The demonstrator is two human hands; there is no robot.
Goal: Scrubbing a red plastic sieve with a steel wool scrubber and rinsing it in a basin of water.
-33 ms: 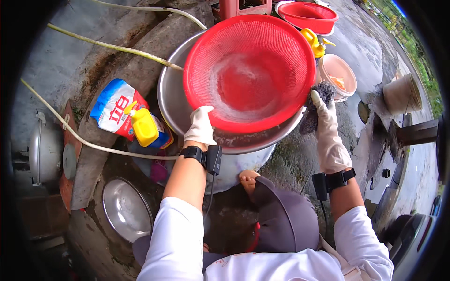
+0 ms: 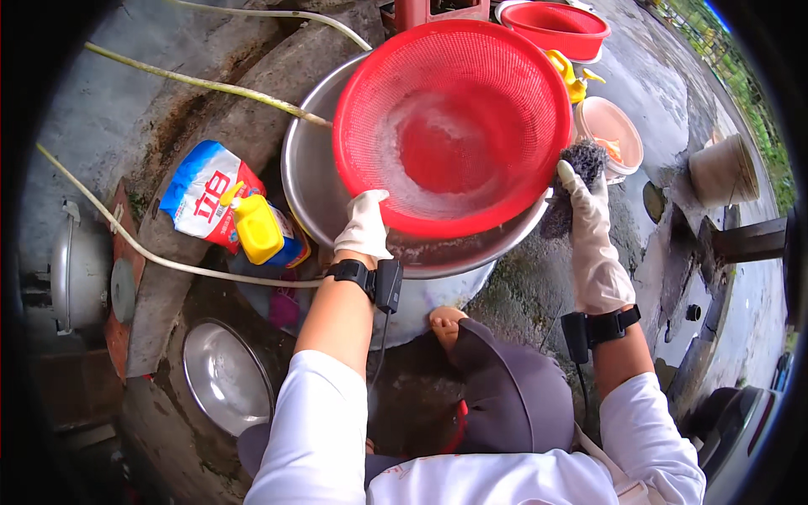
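Note:
A red plastic colander [image 2: 454, 156] with a mesh wall is held tilted over a wide metal basin [image 2: 305, 164]. Whitish suds or water lie around its solid bottom. My left hand [image 2: 364, 223], in a pale glove, is closed on the colander's near-left rim, its fingers partly hidden beneath. At the right side my gloved right hand [image 2: 593, 240] grips a dark grey mesh scrubber [image 2: 585, 160] beside the colander's rim. Whether that hand also touches the rim is hard to see. Some water shows in the basin under the colander.
Left of the basin are a detergent bag [image 2: 206, 198] and a yellow pump bottle [image 2: 259, 231], with a hose [image 2: 185, 268] curving past. A small metal bowl [image 2: 225, 374] sits nearer me. Beyond on the right stand a pink bucket [image 2: 608, 126], another red colander [image 2: 555, 29] and a pale bucket [image 2: 724, 171].
The colander has shifted slightly right and away from me, with my left hand moving along with it. The whitish suds inside have spread differently around the bottom.

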